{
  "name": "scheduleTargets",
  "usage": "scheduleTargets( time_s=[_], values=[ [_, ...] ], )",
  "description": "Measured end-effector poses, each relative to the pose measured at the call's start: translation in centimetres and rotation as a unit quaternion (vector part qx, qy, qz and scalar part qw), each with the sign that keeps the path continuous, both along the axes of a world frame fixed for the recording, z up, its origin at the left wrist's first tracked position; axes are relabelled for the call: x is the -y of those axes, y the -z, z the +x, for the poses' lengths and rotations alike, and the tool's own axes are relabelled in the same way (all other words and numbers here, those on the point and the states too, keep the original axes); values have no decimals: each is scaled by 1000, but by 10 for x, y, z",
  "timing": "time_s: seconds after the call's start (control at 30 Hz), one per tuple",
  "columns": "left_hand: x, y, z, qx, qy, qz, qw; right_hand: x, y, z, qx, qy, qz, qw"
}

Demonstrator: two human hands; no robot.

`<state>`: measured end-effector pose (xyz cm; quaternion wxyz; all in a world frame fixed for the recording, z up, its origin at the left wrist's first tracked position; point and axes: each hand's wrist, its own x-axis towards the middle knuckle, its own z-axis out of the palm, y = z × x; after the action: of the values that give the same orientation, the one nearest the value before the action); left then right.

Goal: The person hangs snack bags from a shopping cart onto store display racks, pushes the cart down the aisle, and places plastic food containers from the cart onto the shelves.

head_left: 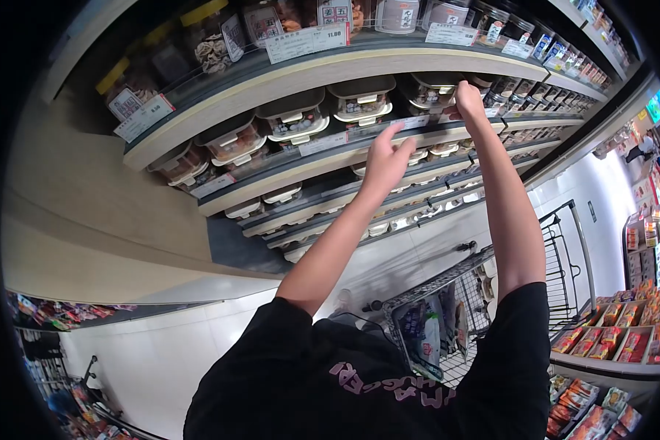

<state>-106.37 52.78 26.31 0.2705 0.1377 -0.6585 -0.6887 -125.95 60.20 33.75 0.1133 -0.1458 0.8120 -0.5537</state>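
Note:
My right hand [468, 103] is closed at the front of a clear lidded container [429, 89] on the second shelf. Its fingers are curled at the container's right front edge, and what they grip is partly hidden. My left hand [389, 158] is raised in front of the shelf edge, lower and to the left, with thumb and fingers apart and nothing in it. More clear containers with pale clips, such as this one [361, 99], stand in a row to the left on the same shelf.
Jars stand on the upper shelf [411, 64] above my hands, with price tags along its edge. A wire shopping cart [484, 286] holding packages is beside my body. Bins of red packets [601, 341] are at the right.

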Motion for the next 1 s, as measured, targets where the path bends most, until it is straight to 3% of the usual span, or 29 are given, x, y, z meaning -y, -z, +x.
scheduleTargets(
  time_s=[0.27, 0.47, 0.67, 0.8, 0.83, 0.9, 1.0],
  values=[
    [3, -6, -67, 31, -37, -95, 994, 2, -2, 6, 54, -6, -46, 997],
    [-9, -15, -52, 15, -38, -36, 999, 3, 3, 13, 24, -59, -16, 998],
    [-28, -7, -38, -50, -31, -2, 998, -4, -2, 29, 69, -47, -72, 994],
    [-58, 34, -14, -78, -2, -59, 995, -25, 21, 41, -22, 4, -130, 991],
    [-67, 45, -5, -57, 16, -26, 998, -40, 27, 45, 9, -28, -159, 987],
    [-87, 69, 11, -21, 41, 27, 999, -71, 46, 66, -27, 13, -208, 978],
    [-118, 115, 31, 49, 105, 52, 992, -133, 116, 99, 20, 76, -321, 944]
  ],
)
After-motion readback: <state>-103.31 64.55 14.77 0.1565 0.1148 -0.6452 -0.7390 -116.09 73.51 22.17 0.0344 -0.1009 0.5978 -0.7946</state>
